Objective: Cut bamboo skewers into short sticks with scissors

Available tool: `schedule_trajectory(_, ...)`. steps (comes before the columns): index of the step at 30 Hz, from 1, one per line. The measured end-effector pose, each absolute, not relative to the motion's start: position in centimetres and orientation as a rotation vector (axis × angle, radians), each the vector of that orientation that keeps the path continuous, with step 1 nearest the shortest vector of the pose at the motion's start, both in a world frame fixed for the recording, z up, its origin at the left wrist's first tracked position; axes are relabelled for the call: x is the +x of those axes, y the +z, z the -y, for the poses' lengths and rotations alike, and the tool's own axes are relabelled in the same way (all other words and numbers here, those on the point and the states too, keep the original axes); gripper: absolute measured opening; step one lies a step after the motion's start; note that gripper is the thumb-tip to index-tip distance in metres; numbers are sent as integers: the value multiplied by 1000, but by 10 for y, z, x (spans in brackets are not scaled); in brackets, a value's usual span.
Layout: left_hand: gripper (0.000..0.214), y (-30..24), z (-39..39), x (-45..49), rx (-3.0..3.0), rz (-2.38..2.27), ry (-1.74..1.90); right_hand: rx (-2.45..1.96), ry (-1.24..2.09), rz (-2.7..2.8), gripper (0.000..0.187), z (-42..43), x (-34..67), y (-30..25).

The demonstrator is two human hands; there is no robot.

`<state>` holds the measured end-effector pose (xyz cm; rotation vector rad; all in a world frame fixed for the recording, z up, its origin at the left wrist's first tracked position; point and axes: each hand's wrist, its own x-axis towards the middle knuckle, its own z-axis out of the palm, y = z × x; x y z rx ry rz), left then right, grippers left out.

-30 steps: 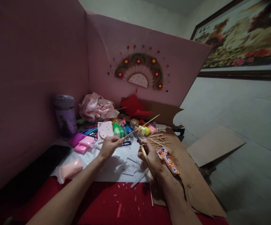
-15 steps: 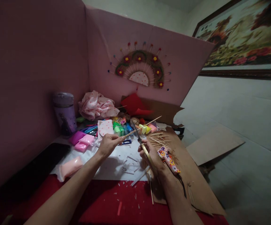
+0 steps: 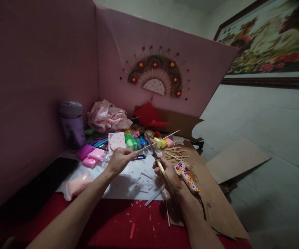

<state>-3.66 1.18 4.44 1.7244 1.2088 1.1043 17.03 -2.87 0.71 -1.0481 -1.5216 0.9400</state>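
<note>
My left hand [image 3: 119, 159] pinches one end of a thin wooden skewer [image 3: 162, 139] that slants up to the right over the table. My right hand [image 3: 168, 171] is closed round the gold handles of a pair of scissors [image 3: 156, 159], whose blades reach up to the skewer near its middle. A pile of short cut sticks [image 3: 175, 155] lies on brown cardboard [image 3: 211, 197] just beyond my right hand. A patterned, dotted strip [image 3: 186, 177] rests beside my right wrist.
Packs of coloured clay [image 3: 135, 141], pink clay bags [image 3: 90, 156], a purple tumbler [image 3: 72, 124], crumpled pink cloth [image 3: 107, 117] and red fabric [image 3: 146, 116] crowd the back. A pink board with a fan decoration [image 3: 156, 76] stands behind. A black phone [image 3: 48, 183] lies left.
The skewer and both hands have shifted very slightly; the scissors stay at the skewer. No piece has visibly come off.
</note>
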Motion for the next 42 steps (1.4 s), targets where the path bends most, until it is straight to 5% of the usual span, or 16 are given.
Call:
schedule_trajectory(12,49,48,-8,-38,1769,-1156,1082,-1062,863,1531,56,31,171,9)
schedule_trajectory(20,48,45,-6,-33,1839,-1222,1145,-1100,769,1554,48,30,171,8)
schedule_trajectory(28,20,33,-1,-19,1893,-1043,1505,-1116,792,1566,52,40,157,21)
schedule_trajectory(42,25,41,-1,-15,1323,-879,1490,-1090,769,1551,43,35,158,9)
